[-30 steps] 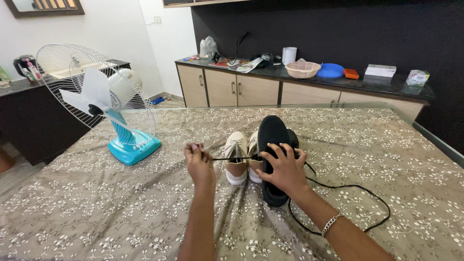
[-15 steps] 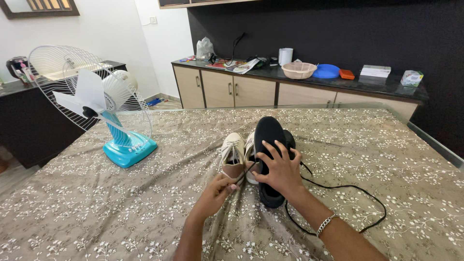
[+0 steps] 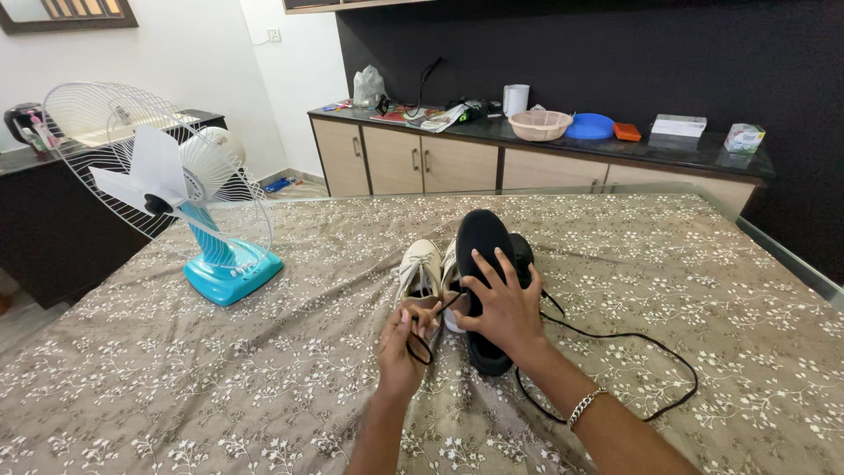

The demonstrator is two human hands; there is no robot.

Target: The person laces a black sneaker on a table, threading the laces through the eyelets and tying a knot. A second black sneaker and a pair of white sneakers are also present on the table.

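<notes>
head view: right hand splays flat on black shoe, pinning it to table beside white shoes. left hand pinches black lace; lace looks thin, limp, best gripped near tip. shoe looks light, soft. basket on counter, contents unclear.

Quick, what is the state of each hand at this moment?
Left hand: closed, pinching the black shoelace.
Right hand: open, fingers spread, pressing on the black shoe.
</notes>
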